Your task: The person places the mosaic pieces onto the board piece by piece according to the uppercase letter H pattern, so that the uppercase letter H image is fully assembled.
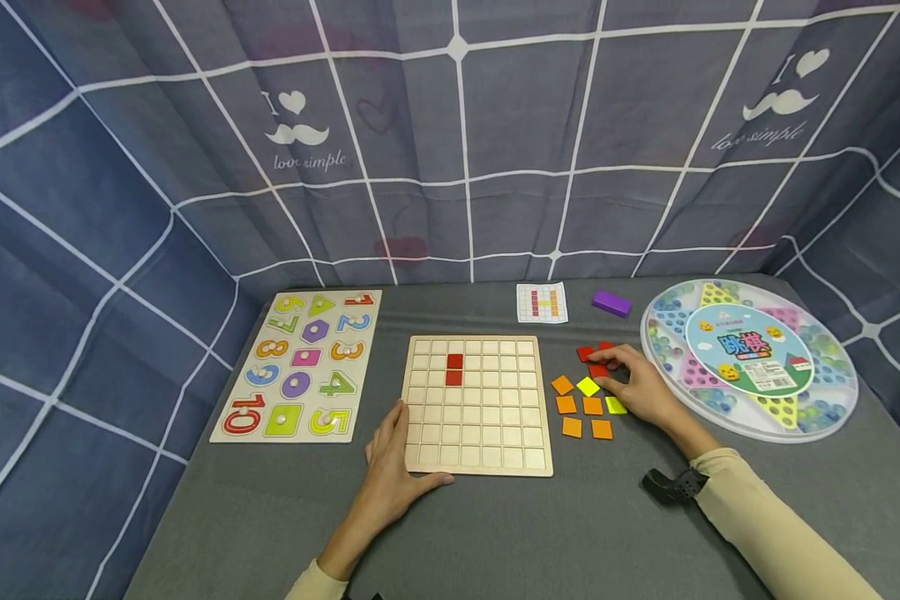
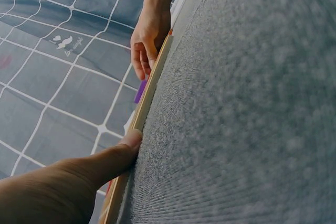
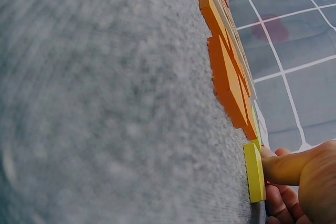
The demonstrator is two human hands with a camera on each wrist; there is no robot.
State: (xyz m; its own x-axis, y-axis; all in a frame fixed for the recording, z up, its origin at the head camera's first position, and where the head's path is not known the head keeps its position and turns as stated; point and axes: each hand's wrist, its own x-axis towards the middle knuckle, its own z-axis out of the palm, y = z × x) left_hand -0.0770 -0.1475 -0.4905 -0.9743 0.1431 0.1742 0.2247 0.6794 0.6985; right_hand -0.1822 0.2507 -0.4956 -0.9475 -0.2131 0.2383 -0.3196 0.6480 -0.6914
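Note:
A wooden grid board [image 1: 487, 406] lies flat in the middle, with two red square tiles [image 1: 454, 369] set one below the other in its upper left. My left hand [image 1: 392, 479] rests at the board's lower left corner, fingers fairly straight along the side and thumb [image 2: 113, 162] against the front edge. To the right of the board, my right hand [image 1: 636, 385] pinches a red tile [image 1: 598, 371] between thumb and fingertips, which partly hide it. Other red tiles [image 1: 585, 353] lie beside those fingertips. Several orange tiles [image 1: 592, 406] and two yellow tiles [image 1: 616, 405] are spread nearby.
A small printed pattern card [image 1: 542, 302] and a purple block [image 1: 612, 303] lie behind the board. On the left is a number-and-shape puzzle board [image 1: 296, 367]. A round Chinese checkers box [image 1: 750, 358] sits at the right, close to my right forearm. Patterned curtains surround the grey table.

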